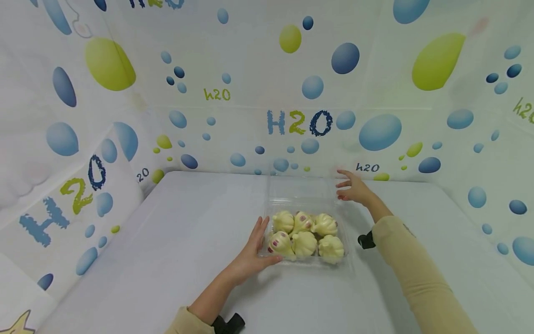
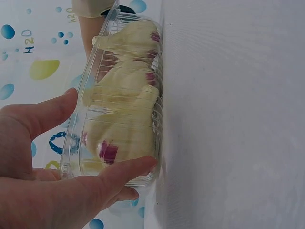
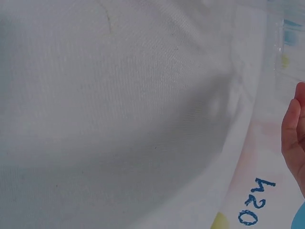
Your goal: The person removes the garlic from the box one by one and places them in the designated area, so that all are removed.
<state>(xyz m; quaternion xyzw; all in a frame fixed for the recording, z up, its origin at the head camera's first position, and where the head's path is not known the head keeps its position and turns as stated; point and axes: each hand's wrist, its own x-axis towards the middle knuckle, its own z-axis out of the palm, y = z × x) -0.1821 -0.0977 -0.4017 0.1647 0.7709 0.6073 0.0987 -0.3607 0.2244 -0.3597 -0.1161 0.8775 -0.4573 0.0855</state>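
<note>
Several pale garlic bulbs (image 1: 304, 244), some with purple patches, fill a clear plastic clamshell box (image 1: 308, 262) on the table. Its transparent lid (image 1: 298, 188) stands raised at the back. My left hand (image 1: 251, 259) holds the box at its near left corner, thumb along the front and fingers along the left side. The left wrist view shows that hand (image 2: 62, 191) close against the box's end wall. My right hand (image 1: 355, 189) is at the lid's right edge, fingers extended. In the right wrist view this hand (image 3: 293, 138) is partly cut off; contact with the lid is unclear.
A white cloth covers the table (image 1: 200, 218). Behind it hangs a white curtain (image 1: 250, 69) printed with blue and green drops and lettering. Dark wrist-worn devices (image 1: 367, 240) show at both sleeves.
</note>
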